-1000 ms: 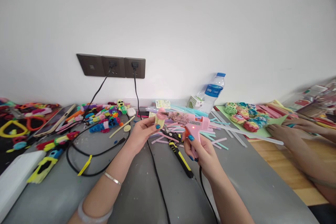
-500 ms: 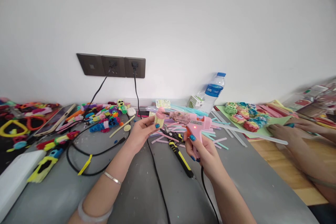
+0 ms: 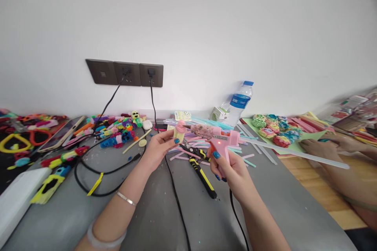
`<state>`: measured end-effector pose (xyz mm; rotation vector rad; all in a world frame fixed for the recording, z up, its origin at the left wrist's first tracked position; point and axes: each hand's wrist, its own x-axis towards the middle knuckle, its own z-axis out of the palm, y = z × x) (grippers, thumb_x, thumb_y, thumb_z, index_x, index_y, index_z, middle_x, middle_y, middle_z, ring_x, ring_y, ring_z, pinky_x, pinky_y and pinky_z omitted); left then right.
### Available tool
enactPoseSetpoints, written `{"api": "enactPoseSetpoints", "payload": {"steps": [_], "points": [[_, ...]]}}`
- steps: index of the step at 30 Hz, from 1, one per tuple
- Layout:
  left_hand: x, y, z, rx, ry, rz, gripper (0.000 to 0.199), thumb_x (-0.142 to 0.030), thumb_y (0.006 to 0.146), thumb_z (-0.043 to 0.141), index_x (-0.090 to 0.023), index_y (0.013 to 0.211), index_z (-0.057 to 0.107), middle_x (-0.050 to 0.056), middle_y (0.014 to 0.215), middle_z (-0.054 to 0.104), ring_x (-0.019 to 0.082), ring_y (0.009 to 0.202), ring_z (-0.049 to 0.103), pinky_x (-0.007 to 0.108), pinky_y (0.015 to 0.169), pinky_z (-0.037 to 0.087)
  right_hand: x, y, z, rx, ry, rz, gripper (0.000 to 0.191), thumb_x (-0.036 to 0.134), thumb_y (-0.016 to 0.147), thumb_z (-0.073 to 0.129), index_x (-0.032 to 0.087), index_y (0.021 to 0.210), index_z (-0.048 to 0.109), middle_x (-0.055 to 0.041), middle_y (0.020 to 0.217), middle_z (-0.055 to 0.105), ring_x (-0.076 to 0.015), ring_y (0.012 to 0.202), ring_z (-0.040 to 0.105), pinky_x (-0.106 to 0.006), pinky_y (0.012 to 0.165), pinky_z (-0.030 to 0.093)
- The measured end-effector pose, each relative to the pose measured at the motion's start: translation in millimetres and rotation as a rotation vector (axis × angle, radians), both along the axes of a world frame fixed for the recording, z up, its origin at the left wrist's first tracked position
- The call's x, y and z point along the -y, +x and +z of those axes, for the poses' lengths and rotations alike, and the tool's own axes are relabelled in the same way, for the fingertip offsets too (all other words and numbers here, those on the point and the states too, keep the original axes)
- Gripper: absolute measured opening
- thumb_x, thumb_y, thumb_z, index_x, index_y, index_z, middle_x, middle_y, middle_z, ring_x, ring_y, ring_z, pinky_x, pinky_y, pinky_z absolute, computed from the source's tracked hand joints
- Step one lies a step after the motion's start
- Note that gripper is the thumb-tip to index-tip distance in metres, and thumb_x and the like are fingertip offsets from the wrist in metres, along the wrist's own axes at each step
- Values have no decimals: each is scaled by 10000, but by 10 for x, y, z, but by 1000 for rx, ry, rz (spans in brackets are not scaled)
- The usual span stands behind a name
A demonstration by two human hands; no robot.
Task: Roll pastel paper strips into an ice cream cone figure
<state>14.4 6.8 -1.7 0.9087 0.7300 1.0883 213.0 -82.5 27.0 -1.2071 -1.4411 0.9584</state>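
Note:
My left hand (image 3: 160, 147) pinches a small yellow and pink pipe-cleaner figure (image 3: 180, 130), holding it upright above the grey table. My right hand (image 3: 226, 164) is wrapped around the handle of a pink hot glue gun (image 3: 219, 137) with a small orange light lit. Its nozzle points left and meets the figure near its pink top; whether they touch I cannot tell. A long clear glue stick (image 3: 297, 153) sticks out of the gun's back. Below and between my hands lie pliers (image 3: 203, 176) with black and yellow handles, on several pastel pipe cleaners (image 3: 188, 153).
Colourful pipe-cleaner pieces (image 3: 118, 129) and a phone (image 3: 61, 133) lie at left. Black cords run from the wall sockets (image 3: 125, 73) across the table. A water bottle (image 3: 240, 104) stands at the back. At right, a co-worker's hands (image 3: 324, 149) are near crinkled paper flowers (image 3: 277, 129).
The glue gun and my right hand have shifted slightly to the right, and the glue stick reaches further right. My left hand and the figure have hardly moved.

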Motion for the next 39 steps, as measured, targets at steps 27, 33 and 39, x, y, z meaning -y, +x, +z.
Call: {"api": "enactPoseSetpoints", "payload": {"steps": [27, 33, 39], "points": [[-40, -13, -34, 96, -36, 46, 333, -261, 619, 862, -161, 899, 712, 35, 874, 719, 155, 812, 670, 282, 767, 562, 398, 1101, -533, -901, -261, -506, 342, 463, 810, 642, 199, 690, 461, 74, 502, 347, -59, 373, 292, -178, 339, 309], [-43, -22, -37, 92, -51, 71, 356, -260, 578, 880, -156, 885, 732, 35, 885, 719, 136, 782, 657, 253, 719, 561, 425, 1201, -555, -1086, -302, -559, 308, 332, 799, 634, 205, 645, 399, 76, 529, 334, -56, 386, 305, -175, 344, 350], [-58, -34, -45, 95, -48, 78, 353, -250, 592, 873, -152, 906, 744, 42, 900, 733, 132, 762, 658, 247, 707, 549, 531, 1210, -527, -939, -531, -574, 325, 330, 628, 753, 172, 882, 626, -25, 710, 596, -115, 543, 537, -232, 466, 519]]}}
